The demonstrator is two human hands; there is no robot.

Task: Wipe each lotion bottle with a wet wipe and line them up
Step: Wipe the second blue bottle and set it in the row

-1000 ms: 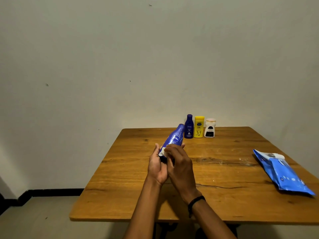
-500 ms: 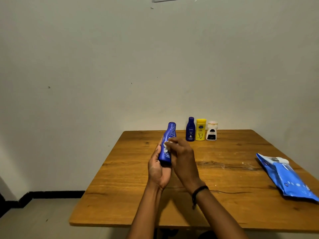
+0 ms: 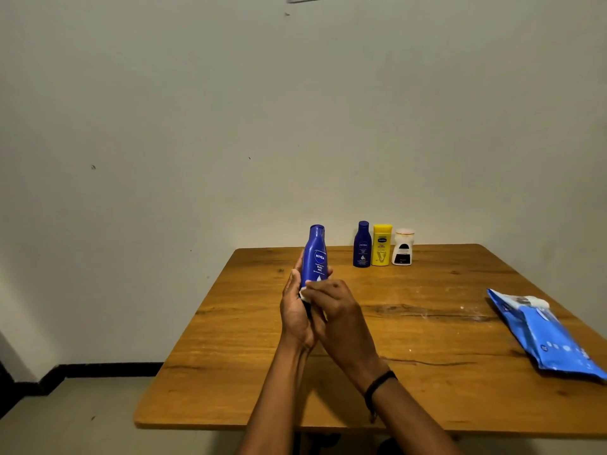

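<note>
My left hand (image 3: 295, 310) grips a tall blue lotion bottle (image 3: 316, 254) by its lower half and holds it nearly upright above the wooden table (image 3: 410, 339). My right hand (image 3: 335, 310) presses a white wet wipe (image 3: 305, 289) against the bottle's lower part; only a small bit of the wipe shows between the fingers. At the table's far edge stand three bottles in a row: a small dark blue one (image 3: 362, 244), a yellow one (image 3: 382, 245) and a white one with a black label (image 3: 402, 247).
A blue wet-wipe pack (image 3: 545, 336) lies near the table's right edge with a white wipe sticking out of its top. A pale wall rises just behind the table. The floor lies to the left, below the table's left edge.
The bottle has gone from tilted away to nearly upright, label toward me. My right hand with the wipe has slid from the bottle's upper part down to its lower part.
</note>
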